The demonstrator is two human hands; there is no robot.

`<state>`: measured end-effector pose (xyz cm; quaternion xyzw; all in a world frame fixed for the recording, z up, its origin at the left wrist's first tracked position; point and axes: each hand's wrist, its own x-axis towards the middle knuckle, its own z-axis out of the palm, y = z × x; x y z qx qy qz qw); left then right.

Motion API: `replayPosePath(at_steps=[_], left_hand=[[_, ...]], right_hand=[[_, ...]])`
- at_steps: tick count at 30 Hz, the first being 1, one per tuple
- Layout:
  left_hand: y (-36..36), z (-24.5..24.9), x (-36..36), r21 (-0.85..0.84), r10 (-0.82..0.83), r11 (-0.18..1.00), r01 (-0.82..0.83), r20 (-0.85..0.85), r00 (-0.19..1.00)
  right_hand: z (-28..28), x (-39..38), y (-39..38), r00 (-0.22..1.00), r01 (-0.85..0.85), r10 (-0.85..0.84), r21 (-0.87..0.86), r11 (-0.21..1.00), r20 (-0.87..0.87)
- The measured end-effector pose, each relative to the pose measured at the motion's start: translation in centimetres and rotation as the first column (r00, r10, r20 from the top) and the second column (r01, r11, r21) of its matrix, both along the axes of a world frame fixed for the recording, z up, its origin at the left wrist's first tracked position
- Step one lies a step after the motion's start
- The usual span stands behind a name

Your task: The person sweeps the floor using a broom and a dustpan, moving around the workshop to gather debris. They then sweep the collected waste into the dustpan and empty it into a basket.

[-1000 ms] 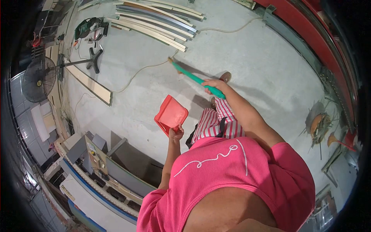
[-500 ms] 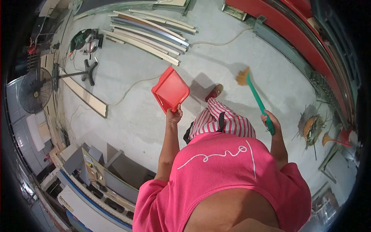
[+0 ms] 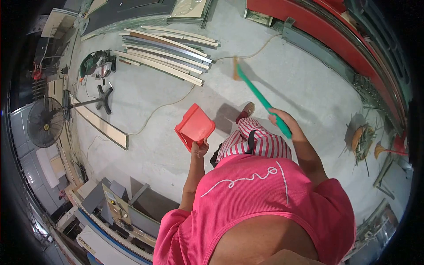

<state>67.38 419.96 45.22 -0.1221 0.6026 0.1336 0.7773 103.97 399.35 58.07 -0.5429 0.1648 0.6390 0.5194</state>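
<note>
In the head view my left hand [image 3: 200,148] is closed round the near end of a red dustpan [image 3: 197,125], whose tray points away from me. My right hand [image 3: 282,120] grips the green handle of a hand brush [image 3: 259,94]. The brush slants forward and to the left, its tan bristles blurred at the far end. Dustpan and brush are apart, with grey floor [image 3: 159,152] showing beyond them. My striped trouser legs and one shoe [image 3: 248,109] lie between the two hands.
Long thin strips [image 3: 165,55] lie in a pile ahead. To the left are a standing fan [image 3: 46,122], a power saw [image 3: 98,64] and a flat board [image 3: 100,124]. A cable [image 3: 163,105] crosses the floor. A round basket with sticks [image 3: 362,138] stands right, near a red machine [image 3: 318,26].
My right hand has swung the brush forward and to the left. My left hand has drawn the dustpan slightly nearer to me, and the view has shifted a little.
</note>
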Motion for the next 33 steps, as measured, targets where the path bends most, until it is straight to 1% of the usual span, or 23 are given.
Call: replayPosePath(at_steps=[1,3,4,5,6,7,8,9,10,12,14,16,18,20,22,23,24,25,26,28,29,30,33], left_hand=[[-0.3,1.3,0.3,-0.013,0.005,1.000,-0.005,-0.054,0.999],[-0.6,2.1,0.4,-0.016,0.010,1.000,-0.011,-0.064,0.998],[-0.7,2.4,0.2,-0.020,0.023,1.000,-0.024,-0.074,0.997],[-0.6,0.9,-1.2,-0.088,0.024,0.996,-0.026,-0.024,0.999],[-0.3,1.5,-0.9,-0.080,0.014,0.997,-0.017,-0.030,0.999],[-0.4,2.4,-0.3,-0.040,-0.016,0.999,0.014,-0.052,0.999],[-0.4,3.2,0.3,-0.002,-0.044,0.999,0.044,-0.074,0.996],[-0.4,2.5,0.0,0.013,-0.043,0.999,0.044,-0.058,0.997],[-0.2,2.3,0.2,0.011,-0.050,0.999,0.051,-0.055,0.997],[0.4,1.7,0.8,-0.027,-0.049,0.998,0.048,-0.041,0.998],[1.3,0.7,1.4,-0.009,-0.101,0.995,0.101,-0.002,0.995],[2.2,-0.2,2.7,0.013,-0.156,0.988,0.155,0.038,0.987],[3.3,-0.9,4.4,0.009,-0.173,0.985,0.173,0.031,0.984],[4.4,-0.9,6.4,0.006,-0.165,0.986,0.165,0.049,0.985],[4.7,0.0,8.2,-0.003,-0.146,0.989,0.146,0.058,0.988],[4.9,1.0,9.5,0.016,-0.150,0.989,0.149,0.011,0.989],[5.1,1.3,10.2,0.038,-0.150,0.988,0.151,-0.034,0.988],[5.0,1.7,10.6,0.068,-0.163,0.985,0.161,0.025,0.986],[5.0,2.1,11.0,0.070,-0.162,0.985,0.160,0.029,0.986],[5.0,1.8,11.2,0.140,-0.252,0.961,0.238,0.086,0.964],[5.0,1.8,11.2,0.141,-0.260,0.959,0.247,0.086,0.962],[5.1,1.7,11.2,0.134,-0.298,0.950,0.284,0.101,0.949],[5.6,0.5,10.8,0.102,-0.362,0.931,0.351,0.121,0.924]], right_hand=[[-1.1,0.3,2.4,0.999,-0.041,0.040,-0.035,0.999,-0.006],[-3.6,1.0,6.6,0.979,-0.204,0.206,0.108,0.973,-0.005],[-5.1,1.3,8.3,0.980,-0.197,0.199,0.114,0.974,-0.009],[-6.4,1.3,10.1,0.977,-0.099,0.115,0.094,0.991,-0.179],[-7.6,1.2,11.0,0.940,-0.006,0.025,0.059,0.998,-0.341],[-8.9,1.0,10.9,0.938,0.004,0.018,0.065,0.998,-0.345],[-10.0,1.1,10.3,0.939,-0.022,0.044,0.069,0.997,-0.340],[-10.6,1.3,9.3,0.940,-0.048,0.069,0.070,0.996,-0.333],[-9.7,1.6,8.1,0.942,-0.041,0.061,0.068,0.997,-0.331],[-7.0,1.7,3.7,0.994,0.004,-0.005,-0.006,1.000,-0.105],[-5.2,1.6,-2.5,0.999,0.049,-0.049,0.084,0.995,-0.002],[-0.8,1.4,-6.3,0.981,0.175,-0.181,-0.092,0.980,-0.066],[-1.8,0.8,-13.0,0.943,0.311,-0.313,-0.038,0.950,-0.111],[-2.3,0.4,-18.2,0.799,0.514,-0.554,-0.213,0.831,-0.234],[-2.5,-0.1,-22.5,0.760,0.555,-0.602,-0.240,0.797,-0.245],[-2.4,-0.3,-23.6,0.723,0.585,-0.640,-0.261,0.768,-0.261],[-2.2,-0.4,-23.8,0.726,0.586,-0.638,-0.255,0.769,-0.257],[-1.9,-0.5,-24.0,0.651,0.672,-0.728,-0.283,0.685,-0.215],[-1.9,-0.4,-24.1,0.565,0.748,-0.807,-0.308,0.589,-0.171],[-2.1,-0.3,-23.8,0.566,0.773,-0.813,-0.254,0.581,-0.136],[-2.3,-0.4,-23.6,0.563,0.796,-0.820,-0.202,0.571,-0.101],[-2.3,-0.3,-23.4,0.554,0.802,-0.826,-0.202,0.563,-0.102],[-1.3,0.6,-20.3,0.604,0.780,-0.786,-0.104,0.617,-0.133]])
